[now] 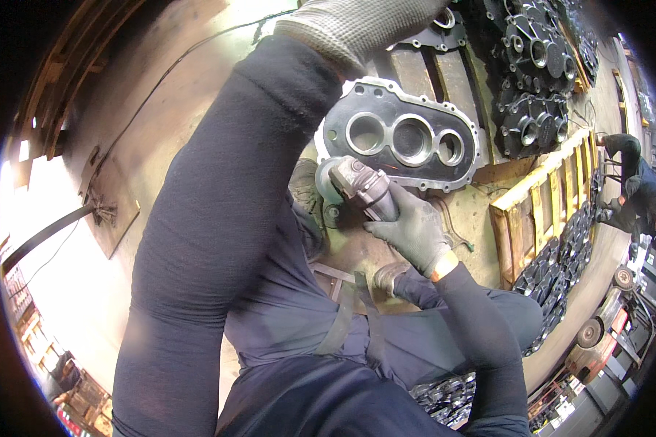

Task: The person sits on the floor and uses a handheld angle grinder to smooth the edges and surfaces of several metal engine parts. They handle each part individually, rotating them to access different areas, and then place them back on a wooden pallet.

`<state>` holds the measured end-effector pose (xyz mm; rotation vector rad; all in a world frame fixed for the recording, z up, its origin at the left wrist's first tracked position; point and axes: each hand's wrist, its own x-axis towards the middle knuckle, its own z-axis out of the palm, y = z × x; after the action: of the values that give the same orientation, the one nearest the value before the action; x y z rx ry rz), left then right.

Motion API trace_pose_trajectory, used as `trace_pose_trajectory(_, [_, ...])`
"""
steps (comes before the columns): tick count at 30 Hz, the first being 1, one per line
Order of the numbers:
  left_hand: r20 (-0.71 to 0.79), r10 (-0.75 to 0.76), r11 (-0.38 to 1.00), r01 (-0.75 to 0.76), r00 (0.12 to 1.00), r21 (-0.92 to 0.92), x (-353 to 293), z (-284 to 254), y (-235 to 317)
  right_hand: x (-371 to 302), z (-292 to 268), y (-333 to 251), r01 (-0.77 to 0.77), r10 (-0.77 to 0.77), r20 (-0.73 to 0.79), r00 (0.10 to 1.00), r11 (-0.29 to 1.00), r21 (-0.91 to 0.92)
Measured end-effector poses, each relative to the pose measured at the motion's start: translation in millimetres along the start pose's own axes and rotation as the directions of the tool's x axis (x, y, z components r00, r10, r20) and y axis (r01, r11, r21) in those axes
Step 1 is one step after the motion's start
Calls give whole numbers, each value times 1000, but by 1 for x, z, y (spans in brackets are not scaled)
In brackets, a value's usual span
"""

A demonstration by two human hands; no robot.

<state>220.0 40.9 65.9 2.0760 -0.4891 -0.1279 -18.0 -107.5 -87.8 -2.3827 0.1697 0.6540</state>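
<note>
My right hand, in a grey glove, grips the body of an angle grinder. The grinder's head sits against the lower left edge of a dark metal cover plate with three round holes. My left hand, in a light knitted glove, reaches up across the view and rests at the plate's top edge; its fingers are partly out of view. The plate lies on a wooden pallet.
Several more dark cast covers are stacked at the upper right. An upright wooden pallet stands to the right, with more castings beside it. Another person crouches at far right. A cable runs across the floor.
</note>
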Motion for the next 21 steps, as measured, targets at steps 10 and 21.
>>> trace_pose_trajectory(10, [-55,119,991,-115,991,67,13,44,-8,-27,-3,33,-59,59,-36,998,998,12])
trace_pose_trajectory(21, [-9,49,999,-49,999,14,11,65,14,-46,-16,66,-122,122,-92,988,992,8])
